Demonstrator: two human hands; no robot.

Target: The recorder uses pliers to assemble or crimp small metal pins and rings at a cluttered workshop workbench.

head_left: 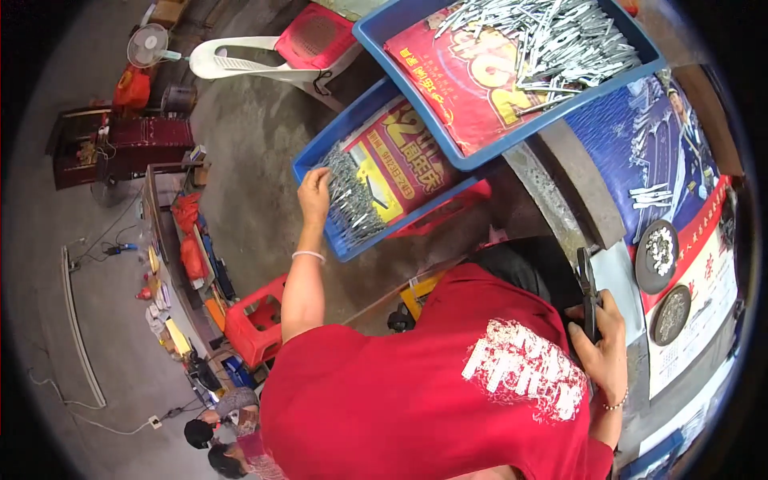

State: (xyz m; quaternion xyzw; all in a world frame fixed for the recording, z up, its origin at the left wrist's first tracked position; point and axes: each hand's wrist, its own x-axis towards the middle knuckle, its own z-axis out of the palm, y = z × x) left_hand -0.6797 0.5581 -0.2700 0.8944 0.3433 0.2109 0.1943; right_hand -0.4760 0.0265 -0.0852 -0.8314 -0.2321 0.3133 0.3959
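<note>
My left hand (314,192) reaches out to the lower blue tray (320,156), its fingers curled into a heap of small grey metal pieces (352,210) at the tray's left end. A white bracelet sits on that wrist. My right hand (605,352) stays close to my body at the edge of the work table and grips a black plier-like tool (588,290) that points away from me. My red shirt hides the lower part of both arms.
A second blue tray (512,138) holds shiny metal pieces (552,40). On the poster-covered table (696,264) lie two round black dishes (658,256) and loose metal pieces (652,196). A white chair (240,64), a red stool (254,324), a cluttered bench (172,264) and people (228,436) are to the left.
</note>
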